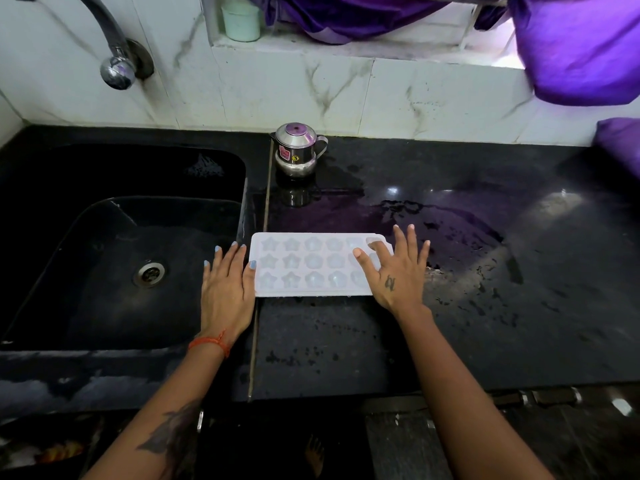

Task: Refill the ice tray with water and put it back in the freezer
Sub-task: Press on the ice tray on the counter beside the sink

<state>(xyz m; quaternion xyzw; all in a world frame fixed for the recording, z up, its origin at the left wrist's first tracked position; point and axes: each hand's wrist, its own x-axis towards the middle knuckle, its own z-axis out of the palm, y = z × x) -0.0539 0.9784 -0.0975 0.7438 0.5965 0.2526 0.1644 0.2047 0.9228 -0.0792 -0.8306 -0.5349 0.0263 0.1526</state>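
The person's arms are bare — no sleeves. The left hand point(227, 292) has light-blue painted nails, an orange thread bracelet point(212, 342) at the wrist, a dark forearm tattoo point(173, 433); the right hand point(394, 271) bears a small tattoo point(390, 283).

The ice tray point(311, 265) is lying flat on the black counter point(450, 323), just right of the counter's left edge by the sink, its long side running parallel to the front edge. It is showing white, translucent plastic with three rows of star-shaped and round moulds facing up.
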